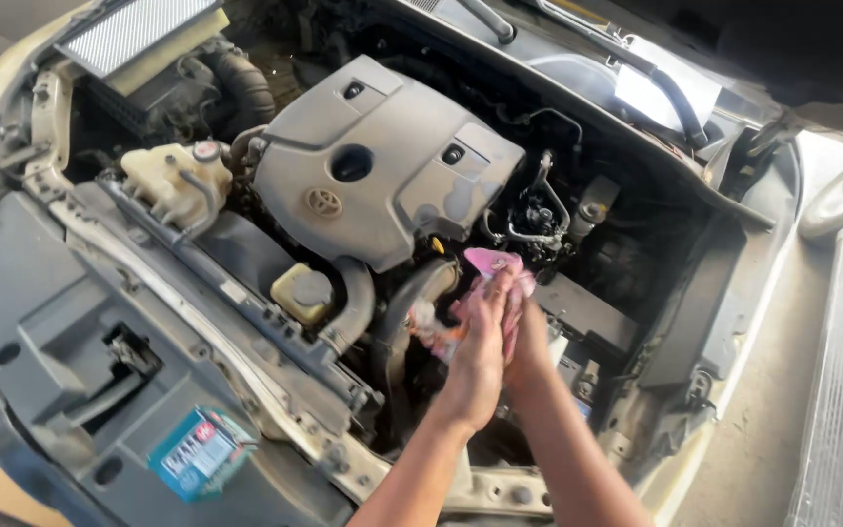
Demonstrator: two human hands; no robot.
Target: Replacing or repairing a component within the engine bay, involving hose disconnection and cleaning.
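I look down into an open car engine bay. Both hands meet just right of the grey plastic engine cover. My left hand lies on top, fingers closed over a pink rag. My right hand is mostly hidden beneath the left and also seems to grip the rag. Part of the rag, pale with an orange patch, hangs out to the left of my palm. A small yellow cap or handle shows by the cover's lower edge, just left of the rag.
A pale coolant reservoir sits at the left, a round-capped tank below it. A teal box rests on the grey front panel. An air filter lies top left. Windshield wipers cross the top.
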